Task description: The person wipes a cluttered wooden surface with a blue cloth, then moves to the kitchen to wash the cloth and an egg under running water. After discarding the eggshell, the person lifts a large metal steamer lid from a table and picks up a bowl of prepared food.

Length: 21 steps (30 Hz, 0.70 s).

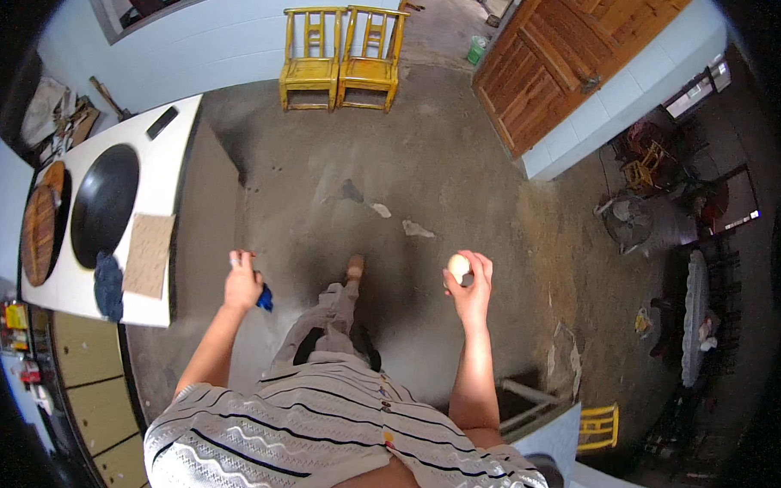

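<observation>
In my right hand point(473, 294), raised over the floor at the centre right, is a pale egg point(458, 266), held between thumb and fingers. My left hand point(242, 286) is out to the left with its fingers curled. A small, crumpled-looking blue thing point(265, 299) shows at its inner side and seems to be held there; its kind is unclear. Both hands are well apart. Nearest to the left hand is a white-topped stove counter point(164, 197) with a large black wok point(105, 204) set into it.
On the counter lie a brown board point(149, 254), a dark cloth point(108, 286), a phone point(162, 122) and a round wooden lid point(40, 234). Two yellow chairs point(369, 69) stand by the far wall. A wooden door point(555, 82) is open at the far right. A fan point(625, 222) stands beyond it.
</observation>
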Each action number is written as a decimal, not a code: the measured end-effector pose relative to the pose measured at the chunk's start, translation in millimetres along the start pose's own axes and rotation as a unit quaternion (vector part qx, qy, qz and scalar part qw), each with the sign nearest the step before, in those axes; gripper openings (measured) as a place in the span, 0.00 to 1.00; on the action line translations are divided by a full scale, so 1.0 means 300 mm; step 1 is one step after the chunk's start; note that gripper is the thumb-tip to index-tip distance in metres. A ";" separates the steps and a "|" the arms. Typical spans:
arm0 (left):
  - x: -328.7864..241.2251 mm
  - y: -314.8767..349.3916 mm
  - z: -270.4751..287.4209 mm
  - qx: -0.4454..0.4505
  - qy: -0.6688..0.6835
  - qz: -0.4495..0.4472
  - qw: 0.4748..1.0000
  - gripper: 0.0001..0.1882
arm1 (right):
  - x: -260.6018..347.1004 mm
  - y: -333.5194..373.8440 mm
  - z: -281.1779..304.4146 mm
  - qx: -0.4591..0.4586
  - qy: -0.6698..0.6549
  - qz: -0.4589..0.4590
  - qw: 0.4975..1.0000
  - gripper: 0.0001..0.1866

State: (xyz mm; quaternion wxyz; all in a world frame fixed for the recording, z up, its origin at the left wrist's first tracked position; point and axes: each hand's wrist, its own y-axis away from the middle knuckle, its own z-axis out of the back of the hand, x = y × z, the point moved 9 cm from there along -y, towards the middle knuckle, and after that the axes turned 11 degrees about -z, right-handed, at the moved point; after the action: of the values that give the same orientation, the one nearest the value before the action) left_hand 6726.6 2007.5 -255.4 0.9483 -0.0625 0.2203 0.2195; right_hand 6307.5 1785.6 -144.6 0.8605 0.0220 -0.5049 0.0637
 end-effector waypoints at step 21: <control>-1.575 -2.921 -0.740 0.141 0.252 -0.238 0.927 0.27 | -0.606 -2.838 0.400 -0.214 0.088 -0.125 0.965 0.21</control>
State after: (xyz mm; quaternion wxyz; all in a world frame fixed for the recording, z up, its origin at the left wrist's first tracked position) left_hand 6647.8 991.0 -224.5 0.8851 -0.0320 0.4591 -0.0690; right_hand 6228.1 913.7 -222.0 0.8872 -0.1056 -0.4225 -0.1527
